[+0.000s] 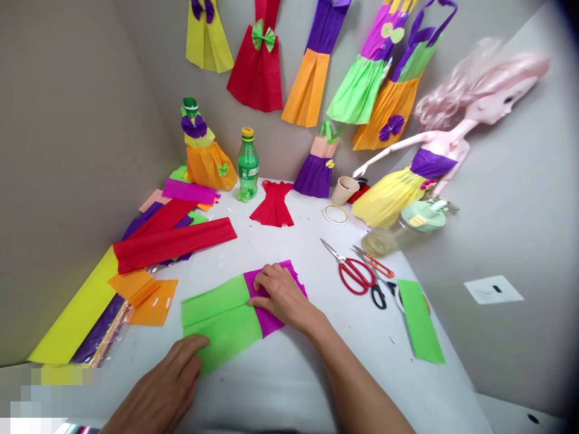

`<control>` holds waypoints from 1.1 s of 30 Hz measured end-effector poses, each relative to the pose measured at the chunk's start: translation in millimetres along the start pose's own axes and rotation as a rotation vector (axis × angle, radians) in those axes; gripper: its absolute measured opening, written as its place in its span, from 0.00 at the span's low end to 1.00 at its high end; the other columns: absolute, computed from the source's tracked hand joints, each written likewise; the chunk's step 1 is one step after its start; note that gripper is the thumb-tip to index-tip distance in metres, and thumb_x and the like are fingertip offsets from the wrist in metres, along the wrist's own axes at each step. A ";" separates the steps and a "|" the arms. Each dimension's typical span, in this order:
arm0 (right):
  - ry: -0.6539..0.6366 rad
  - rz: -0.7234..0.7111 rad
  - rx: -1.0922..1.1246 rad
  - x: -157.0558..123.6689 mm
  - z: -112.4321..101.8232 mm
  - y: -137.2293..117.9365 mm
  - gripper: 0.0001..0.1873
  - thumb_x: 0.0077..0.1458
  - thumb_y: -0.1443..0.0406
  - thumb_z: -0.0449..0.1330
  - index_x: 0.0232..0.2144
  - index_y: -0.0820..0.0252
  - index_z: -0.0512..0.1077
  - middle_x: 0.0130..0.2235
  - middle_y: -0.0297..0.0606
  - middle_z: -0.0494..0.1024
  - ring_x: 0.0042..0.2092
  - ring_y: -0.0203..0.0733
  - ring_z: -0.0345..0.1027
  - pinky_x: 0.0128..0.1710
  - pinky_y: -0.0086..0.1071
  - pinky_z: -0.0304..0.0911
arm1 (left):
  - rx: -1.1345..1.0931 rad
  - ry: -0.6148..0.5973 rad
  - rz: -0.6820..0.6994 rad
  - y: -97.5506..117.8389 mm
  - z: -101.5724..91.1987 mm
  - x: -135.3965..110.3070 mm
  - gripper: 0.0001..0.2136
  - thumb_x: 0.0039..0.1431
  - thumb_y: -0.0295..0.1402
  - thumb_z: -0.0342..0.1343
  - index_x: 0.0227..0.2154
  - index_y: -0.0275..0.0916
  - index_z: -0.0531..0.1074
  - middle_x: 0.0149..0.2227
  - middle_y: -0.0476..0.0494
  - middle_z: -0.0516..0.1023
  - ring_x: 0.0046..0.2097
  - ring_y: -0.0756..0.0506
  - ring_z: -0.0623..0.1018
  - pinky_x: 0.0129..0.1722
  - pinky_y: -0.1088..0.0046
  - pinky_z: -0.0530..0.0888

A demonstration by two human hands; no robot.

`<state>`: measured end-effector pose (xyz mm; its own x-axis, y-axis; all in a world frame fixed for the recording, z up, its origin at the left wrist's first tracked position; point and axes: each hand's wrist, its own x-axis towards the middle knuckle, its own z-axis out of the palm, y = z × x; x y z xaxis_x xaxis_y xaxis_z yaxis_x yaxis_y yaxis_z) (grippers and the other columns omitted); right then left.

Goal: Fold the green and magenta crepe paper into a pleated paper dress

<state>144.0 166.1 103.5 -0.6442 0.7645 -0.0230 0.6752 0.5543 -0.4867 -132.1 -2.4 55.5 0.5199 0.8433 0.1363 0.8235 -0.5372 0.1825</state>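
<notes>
Two soft, light crepe paper sheets, green over magenta, lie just under the open right hand, which presses flat; the open left hand touches their near edge. They tear easily, so hold broadly.

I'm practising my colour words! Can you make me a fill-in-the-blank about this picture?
The crepe paper under the left hand is ____. The doll with pink hair wears a ____ skirt. The paper dress lying flat beside the green bottle is ____.

The missing words, in order: green, yellow, red.
</notes>
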 end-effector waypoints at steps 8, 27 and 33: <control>0.008 -0.001 0.020 -0.7 1.4 0.1 0.15 0.58 0.54 0.67 0.36 0.59 0.72 0.39 0.36 0.71 0.41 0.41 0.60 0.41 0.35 0.54 | -0.071 0.036 0.081 8.3 -3.2 6.8 0.16 0.62 0.23 0.50 0.50 0.45 0.72 0.64 0.48 0.71 0.65 0.46 0.70 0.62 0.73 0.68; -0.010 0.089 -0.077 -0.6 1.9 -9.9 0.18 0.55 0.53 0.70 0.36 0.59 0.72 0.41 0.37 0.71 0.42 0.44 0.61 0.40 0.36 0.53 | -0.127 0.108 0.128 24.3 -27.6 27.3 0.26 0.58 0.20 0.48 0.59 0.43 0.67 0.59 0.44 0.77 0.57 0.45 0.79 0.55 0.75 0.76; -0.016 0.108 -0.106 -0.2 1.9 -13.2 0.17 0.54 0.54 0.71 0.36 0.59 0.72 0.41 0.38 0.71 0.42 0.44 0.62 0.41 0.37 0.54 | -0.165 0.033 0.111 20.3 -21.3 20.7 0.25 0.59 0.22 0.51 0.58 0.47 0.68 0.62 0.49 0.73 0.62 0.44 0.74 0.60 0.72 0.71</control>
<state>134.6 158.0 108.3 -0.5707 0.8168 -0.0848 0.7746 0.5012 -0.3856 -109.4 3.7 82.8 0.5951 0.7795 0.1957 0.7121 -0.6243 0.3211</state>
